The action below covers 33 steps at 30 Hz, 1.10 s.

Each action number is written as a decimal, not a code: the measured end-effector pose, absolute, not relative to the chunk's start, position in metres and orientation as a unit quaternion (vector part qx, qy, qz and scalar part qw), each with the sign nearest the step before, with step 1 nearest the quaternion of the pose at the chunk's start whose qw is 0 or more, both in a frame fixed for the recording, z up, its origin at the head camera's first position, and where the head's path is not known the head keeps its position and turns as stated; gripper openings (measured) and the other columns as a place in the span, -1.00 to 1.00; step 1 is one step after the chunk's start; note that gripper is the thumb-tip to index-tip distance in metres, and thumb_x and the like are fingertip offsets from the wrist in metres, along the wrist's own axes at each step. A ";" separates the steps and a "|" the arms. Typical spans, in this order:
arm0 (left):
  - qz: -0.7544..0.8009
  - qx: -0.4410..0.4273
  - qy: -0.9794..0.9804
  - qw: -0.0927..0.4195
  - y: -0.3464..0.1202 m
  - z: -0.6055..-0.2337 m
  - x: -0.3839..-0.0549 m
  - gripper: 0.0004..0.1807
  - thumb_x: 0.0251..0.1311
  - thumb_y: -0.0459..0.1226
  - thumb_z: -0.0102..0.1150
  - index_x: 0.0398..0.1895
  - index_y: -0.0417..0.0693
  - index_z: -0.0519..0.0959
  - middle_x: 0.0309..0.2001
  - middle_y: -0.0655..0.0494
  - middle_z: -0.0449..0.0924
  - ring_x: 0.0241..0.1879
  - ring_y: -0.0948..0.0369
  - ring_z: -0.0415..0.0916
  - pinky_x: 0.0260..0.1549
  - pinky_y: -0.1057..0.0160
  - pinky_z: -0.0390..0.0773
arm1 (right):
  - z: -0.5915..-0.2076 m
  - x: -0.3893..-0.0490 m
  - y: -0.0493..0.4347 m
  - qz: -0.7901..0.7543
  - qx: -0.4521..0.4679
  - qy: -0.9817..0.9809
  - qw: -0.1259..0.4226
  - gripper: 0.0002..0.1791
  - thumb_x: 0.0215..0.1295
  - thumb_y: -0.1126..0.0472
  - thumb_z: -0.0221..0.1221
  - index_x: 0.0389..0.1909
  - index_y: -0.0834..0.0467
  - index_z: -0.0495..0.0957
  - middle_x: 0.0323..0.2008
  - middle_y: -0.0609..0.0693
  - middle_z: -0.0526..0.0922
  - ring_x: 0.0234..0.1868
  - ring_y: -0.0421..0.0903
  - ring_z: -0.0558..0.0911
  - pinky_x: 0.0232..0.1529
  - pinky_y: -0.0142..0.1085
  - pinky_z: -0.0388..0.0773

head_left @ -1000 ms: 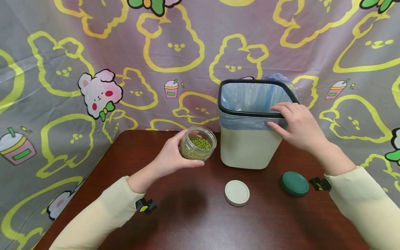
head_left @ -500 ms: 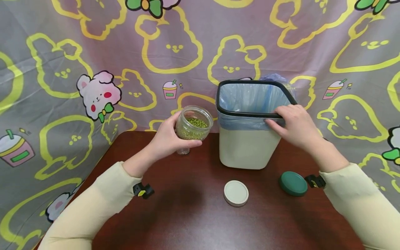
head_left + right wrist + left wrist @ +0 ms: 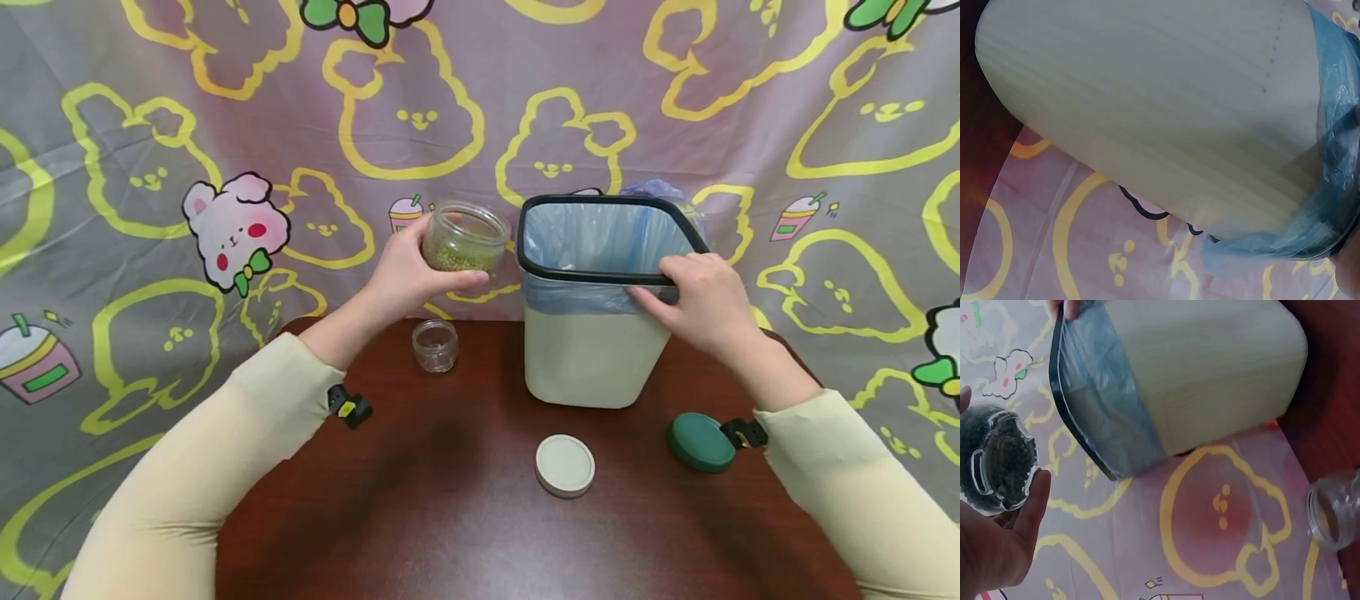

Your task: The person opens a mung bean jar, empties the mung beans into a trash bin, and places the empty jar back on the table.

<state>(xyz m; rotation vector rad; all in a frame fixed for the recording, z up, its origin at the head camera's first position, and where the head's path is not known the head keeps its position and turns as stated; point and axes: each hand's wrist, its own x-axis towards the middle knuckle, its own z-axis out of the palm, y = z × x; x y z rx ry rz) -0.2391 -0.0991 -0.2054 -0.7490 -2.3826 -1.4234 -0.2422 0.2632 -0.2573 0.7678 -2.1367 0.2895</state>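
Note:
My left hand (image 3: 405, 271) grips a clear glass jar (image 3: 465, 242) of green mung beans, raised off the table just left of the bin's rim. In the left wrist view the jar (image 3: 1007, 459) shows its base end, with the fingers (image 3: 1034, 497) around its side. My right hand (image 3: 705, 296) holds the black rim of a cream trash bin (image 3: 588, 358) at its near right corner, thumb outside and fingers over the rim. A blue plastic bag (image 3: 577, 296) lines the bin and folds over its edge. Most of my right hand is out of the right wrist view.
A small clear glass jar (image 3: 436, 348) stands on the brown table (image 3: 420, 517), left of the bin. In front of the bin lie a cream lid (image 3: 565, 465) and a green lid (image 3: 701, 442). A patterned curtain (image 3: 247, 125) hangs close behind.
My left hand has lifted the jar of mung beans upward to rim height, uncovering the small jar behind it. My right hand, first loose near the rim, now grips it.

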 end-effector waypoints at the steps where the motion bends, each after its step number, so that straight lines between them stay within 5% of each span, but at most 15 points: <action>1: -0.491 -0.254 -0.823 0.130 -0.098 -0.202 -0.243 -0.24 -0.15 -0.21 0.56 0.19 -0.13 0.45 0.01 0.04 0.55 -0.04 0.16 0.48 -0.05 0.16 0.46 | -0.258 -0.243 0.263 0.117 0.304 -0.849 0.416 -0.54 0.10 0.02 0.27 -0.71 0.12 0.23 -0.75 -0.04 0.22 -0.66 0.06 0.31 -0.49 -0.04 0.22; 33: -0.358 -0.291 -0.883 0.083 -0.035 -0.114 -0.306 -0.24 -0.10 0.00 0.51 0.12 -0.12 0.39 -0.05 0.09 0.52 -0.15 0.21 0.46 -0.20 0.32 0.46 | -0.263 -0.244 0.262 0.126 0.290 -0.845 0.430 -0.56 0.03 0.03 0.32 -0.70 0.13 0.27 -0.74 -0.04 0.25 -0.65 0.06 0.31 -0.47 -0.03 0.23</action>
